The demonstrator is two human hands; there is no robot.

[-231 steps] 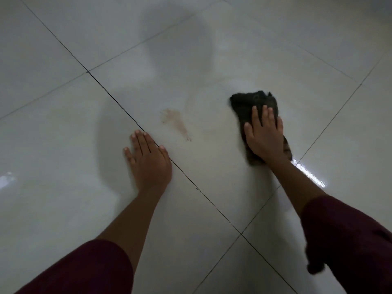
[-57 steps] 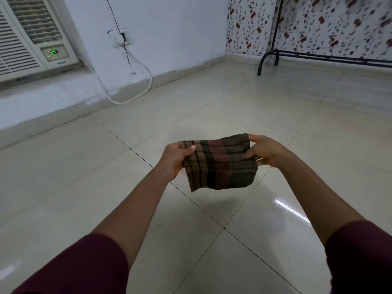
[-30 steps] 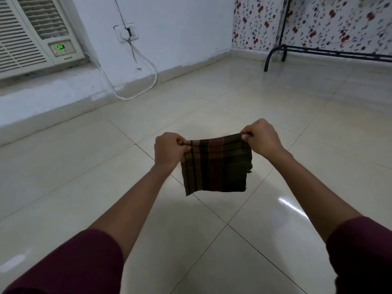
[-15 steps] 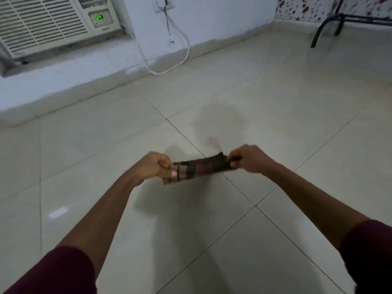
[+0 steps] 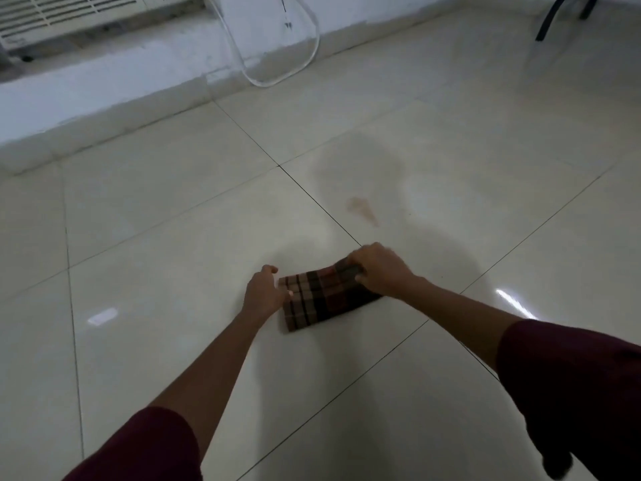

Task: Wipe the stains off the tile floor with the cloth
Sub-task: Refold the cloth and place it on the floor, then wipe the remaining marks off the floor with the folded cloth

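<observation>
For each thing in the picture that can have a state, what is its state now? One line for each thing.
cloth: folded flat, lying on the floor
stain: on the tile beyond the cloth, not wiped off
left hand: at the cloth's left edge, thumb on it
right hand: fingers curled on the cloth's far right corner
floor: glossy, a dull smeared patch around the stain

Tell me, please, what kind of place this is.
Probably a room in a home: a glossy tile floor, a window-type air conditioner set low in the white wall, and a white cable looping to the floor.
</observation>
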